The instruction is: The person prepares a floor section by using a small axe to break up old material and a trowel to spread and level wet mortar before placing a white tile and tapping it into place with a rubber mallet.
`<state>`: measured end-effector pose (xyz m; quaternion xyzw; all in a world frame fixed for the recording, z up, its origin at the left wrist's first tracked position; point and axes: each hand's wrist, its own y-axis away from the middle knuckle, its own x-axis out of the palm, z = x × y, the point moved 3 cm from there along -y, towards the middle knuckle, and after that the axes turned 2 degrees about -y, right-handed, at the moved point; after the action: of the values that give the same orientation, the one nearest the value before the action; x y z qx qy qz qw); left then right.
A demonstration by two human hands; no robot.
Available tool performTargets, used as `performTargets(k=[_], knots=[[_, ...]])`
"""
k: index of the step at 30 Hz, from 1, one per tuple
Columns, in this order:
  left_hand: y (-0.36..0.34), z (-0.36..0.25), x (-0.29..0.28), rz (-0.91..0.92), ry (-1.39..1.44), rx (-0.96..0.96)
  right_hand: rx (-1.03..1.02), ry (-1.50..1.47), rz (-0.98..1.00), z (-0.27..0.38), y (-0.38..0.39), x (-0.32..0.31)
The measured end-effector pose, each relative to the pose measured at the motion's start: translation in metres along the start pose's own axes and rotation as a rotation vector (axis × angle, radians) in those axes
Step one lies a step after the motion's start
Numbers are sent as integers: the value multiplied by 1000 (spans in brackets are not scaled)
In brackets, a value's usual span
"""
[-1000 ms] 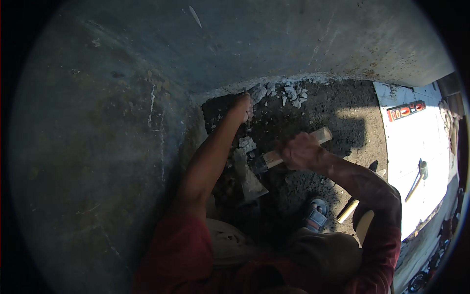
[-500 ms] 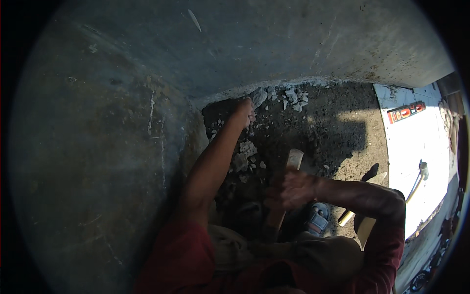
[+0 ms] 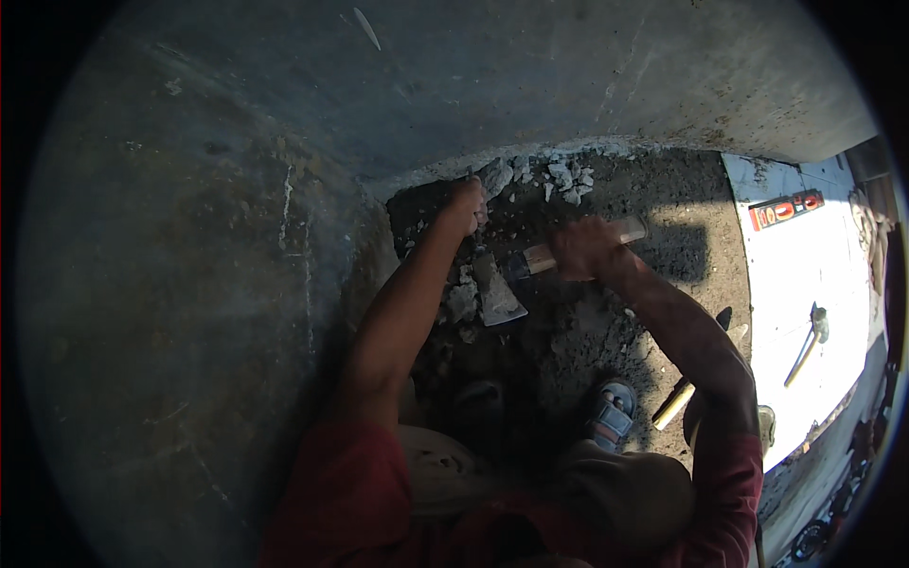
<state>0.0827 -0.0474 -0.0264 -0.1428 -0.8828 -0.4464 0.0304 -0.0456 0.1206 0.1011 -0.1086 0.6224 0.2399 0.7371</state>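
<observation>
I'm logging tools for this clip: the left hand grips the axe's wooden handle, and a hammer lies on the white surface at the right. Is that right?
Not quite. The head view shows the right hand, not the left, gripping the axe's wooden handle. The hammer does lie on the white surface at the right.

- Two bare hands, left (image 3: 467, 208) and right (image 3: 585, 248)
- One axe-like tool (image 3: 495, 291)
- One thin rod (image 3: 480, 242), mostly hidden
- One hammer (image 3: 820, 324)
- One red-and-black bar (image 3: 786, 210)
- One clearly visible sandal (image 3: 614, 414)
- Broken chunks (image 3: 565, 177), too jumbled to count
</observation>
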Motion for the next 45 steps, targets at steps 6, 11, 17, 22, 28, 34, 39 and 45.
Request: performTargets(k=[6,11,17,22,28,34,39,45], knots=[[4,-5,-10,18,12,-47,-314,-123,-19,86,19,-15],[-3,-5,-10,34,-13,-23,-231,-5,21,36,9,12],[2,-8,6,79,-5,-48,-269,-92,379,85,26,-5],[-13,-4,-27,49,-23,-27,-36,-64,131,24,-11,6],[-3,-16,-18,85,-27,-84,-241,-131,322,79,26,-29],[-4,-9,-9,91,-34,-46,154,-80,157,-5,9,8],[-8,-16,-28,80,-57,-43,-375,-150,137,89,22,-26],[-8,-7,-6,91,-40,-4,161,9,203,-8,9,8]])
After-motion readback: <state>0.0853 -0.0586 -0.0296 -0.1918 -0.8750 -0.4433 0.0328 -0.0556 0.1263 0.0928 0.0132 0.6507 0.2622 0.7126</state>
